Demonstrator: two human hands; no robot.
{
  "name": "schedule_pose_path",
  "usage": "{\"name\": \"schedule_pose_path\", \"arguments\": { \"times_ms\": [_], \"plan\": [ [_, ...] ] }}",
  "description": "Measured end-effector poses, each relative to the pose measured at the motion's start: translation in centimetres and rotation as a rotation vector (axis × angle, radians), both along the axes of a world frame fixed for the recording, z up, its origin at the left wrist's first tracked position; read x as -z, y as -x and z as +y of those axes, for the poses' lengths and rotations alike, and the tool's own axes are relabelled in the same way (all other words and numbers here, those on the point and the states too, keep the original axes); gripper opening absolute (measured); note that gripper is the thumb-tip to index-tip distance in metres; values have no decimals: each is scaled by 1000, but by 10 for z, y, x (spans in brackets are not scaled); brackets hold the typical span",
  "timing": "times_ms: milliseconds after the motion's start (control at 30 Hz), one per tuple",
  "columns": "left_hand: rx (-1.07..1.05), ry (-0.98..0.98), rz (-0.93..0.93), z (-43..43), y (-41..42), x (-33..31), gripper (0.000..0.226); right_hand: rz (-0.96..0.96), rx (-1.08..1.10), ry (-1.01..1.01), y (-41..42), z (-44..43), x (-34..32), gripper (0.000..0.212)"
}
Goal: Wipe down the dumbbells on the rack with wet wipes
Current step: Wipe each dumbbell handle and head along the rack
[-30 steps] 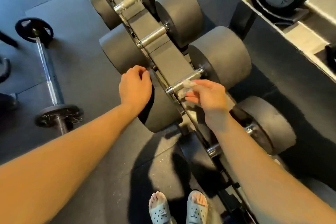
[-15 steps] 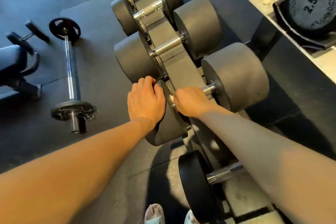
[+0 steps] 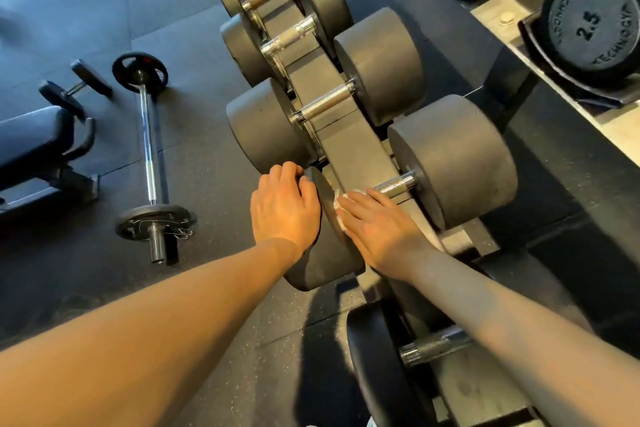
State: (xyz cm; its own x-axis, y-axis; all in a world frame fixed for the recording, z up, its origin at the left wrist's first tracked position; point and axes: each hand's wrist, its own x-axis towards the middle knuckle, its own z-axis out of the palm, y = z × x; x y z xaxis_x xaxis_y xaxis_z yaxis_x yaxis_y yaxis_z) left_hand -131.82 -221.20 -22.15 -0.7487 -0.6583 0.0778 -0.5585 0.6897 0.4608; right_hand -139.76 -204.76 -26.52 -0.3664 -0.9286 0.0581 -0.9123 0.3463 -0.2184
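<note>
The left hand [image 3: 284, 208] lies on the dumbbell [image 3: 457, 163] in the middle of the frame, on its head at the left side of the picture. Its fingers [image 3: 292, 172] curl over the upper rim of that head and hold it. The right hand [image 3: 379, 229] comes in from the lower right. Its fingers [image 3: 360, 201] are rather straight and close together, and they press a white wet wipe [image 3: 340, 206] against the inner face of the same head, where the handle [image 3: 394, 185] begins. Whether the thumb also pinches the wipe, I cannot tell. The dumbbell rests across the rack [image 3: 349, 149], which runs from the lower centre to the top of the frame, and one head hangs out over each edge. The next dumbbell [image 3: 325, 107] lies just above it, with only a narrow gap between the heads. Left of the rack the floor [image 3: 207, 135] is open as far as a barbell [image 3: 149, 149] and a bench [image 3: 31, 139] at the left edge
</note>
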Motion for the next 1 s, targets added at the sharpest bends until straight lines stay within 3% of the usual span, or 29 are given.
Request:
{"name": "schedule_pose_path", "arguments": {
  "times_ms": [100,200,333,433,500,600,800,867,1000],
  "plan": [
    [2,7,-19,-1,1,1,25,-49,11,-65,2,-11,-10,27],
    [2,19,-26,-1,1,2,27,-244,108,-254,18,-43,-42,14],
    [13,28,-30,-4,1,2,26,-747,291,-565,78,-94,14,19],
    [23,18,-30,-2,0,2,30,-734,192,-683,82,-97,36,33],
    [16,22,-27,-3,0,3,32,-482,151,-632,54,-82,-13,25],
    [14,21,-27,-2,-1,3,27,-148,101,-387,29,-57,-23,22],
    [22,31,-61,-4,0,4,22,-112,77,190,8,-24,11,26],
    [20,30,-64,-4,0,3,22,-172,56,82,15,-30,2,23],
    [29,18,-59,-3,0,0,24,-592,188,-566,57,-82,-36,22]
  ]
}}
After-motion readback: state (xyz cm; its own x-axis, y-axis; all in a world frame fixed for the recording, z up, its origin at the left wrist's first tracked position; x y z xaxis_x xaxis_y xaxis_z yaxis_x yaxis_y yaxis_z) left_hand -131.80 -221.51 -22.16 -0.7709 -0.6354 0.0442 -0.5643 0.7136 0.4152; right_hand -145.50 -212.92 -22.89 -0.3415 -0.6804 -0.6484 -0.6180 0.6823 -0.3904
